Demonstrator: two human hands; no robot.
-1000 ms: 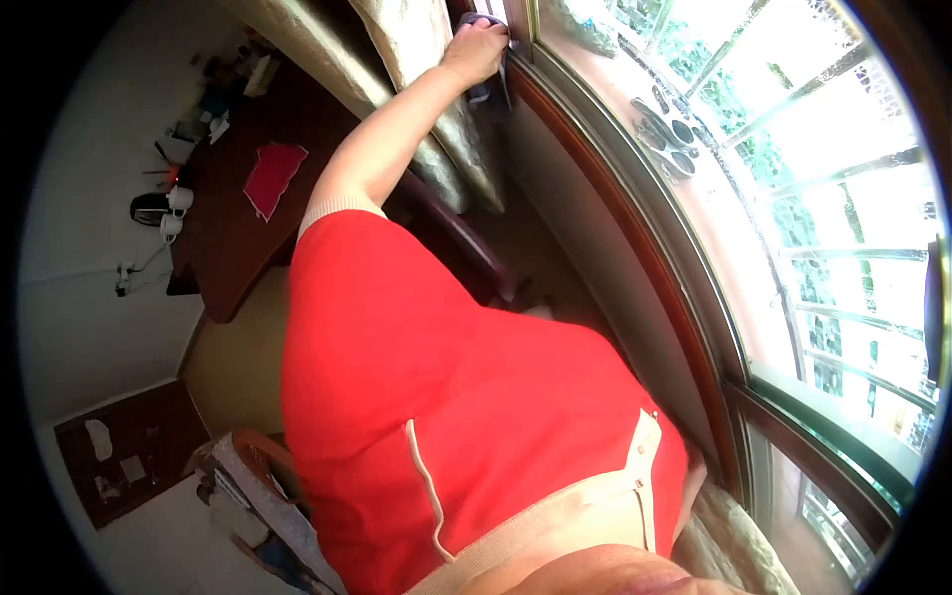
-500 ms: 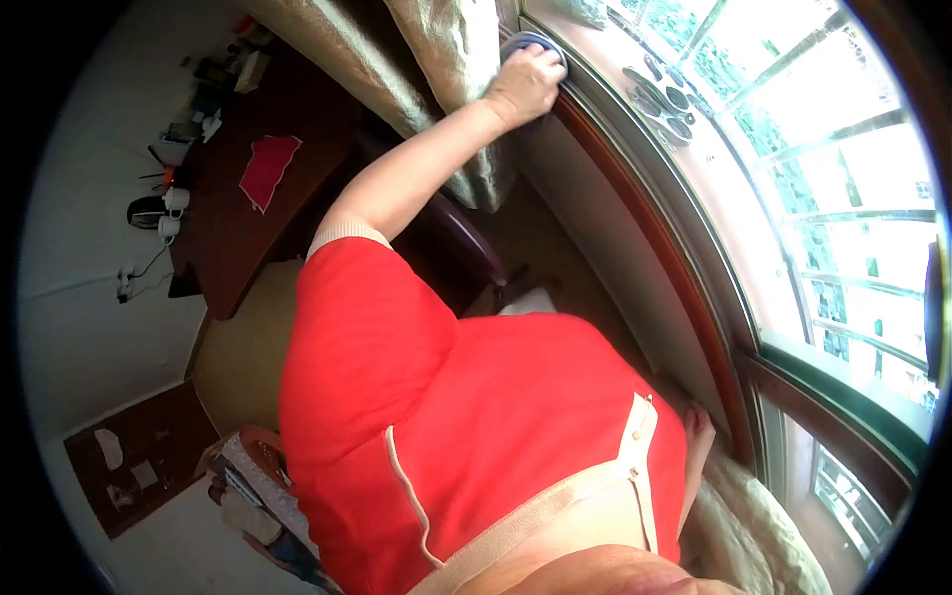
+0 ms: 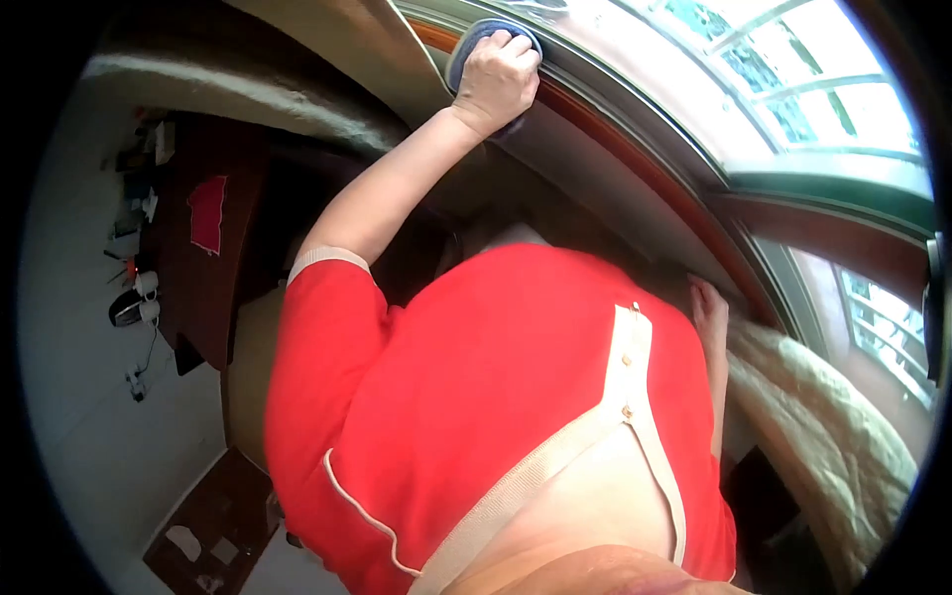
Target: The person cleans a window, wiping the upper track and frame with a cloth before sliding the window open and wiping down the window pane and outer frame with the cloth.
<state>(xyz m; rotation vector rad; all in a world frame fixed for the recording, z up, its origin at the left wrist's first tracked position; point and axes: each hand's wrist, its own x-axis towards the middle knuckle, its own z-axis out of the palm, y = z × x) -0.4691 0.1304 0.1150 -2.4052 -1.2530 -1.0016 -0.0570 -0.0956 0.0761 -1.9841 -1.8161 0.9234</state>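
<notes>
My left hand (image 3: pixel 499 79) is closed on a blue-grey cloth (image 3: pixel 461 61) with a pale edge, pressed against the window frame (image 3: pixel 585 74) at the top of the view. The reddish-brown wooden edge (image 3: pixel 620 134) of the sill runs just below that hand. Near the right side of my red top, my right hand (image 3: pixel 708 305) hangs low with its fingers loosely bent and apart. Nothing shows in it, though part of it is in shadow.
A curtain (image 3: pixel 387 50) hangs beside my left hand, and another curtain (image 3: pixel 833 426) hangs at the lower right. Window bars (image 3: pixel 823 94) show behind the frame. On the left stands a dark desk (image 3: pixel 203 288) with a red cloth (image 3: pixel 207 213) and several small items.
The view has turned and shifted towards the right part of the window. My left hand stays on the cloth at the frame. More of my right hand now shows.
</notes>
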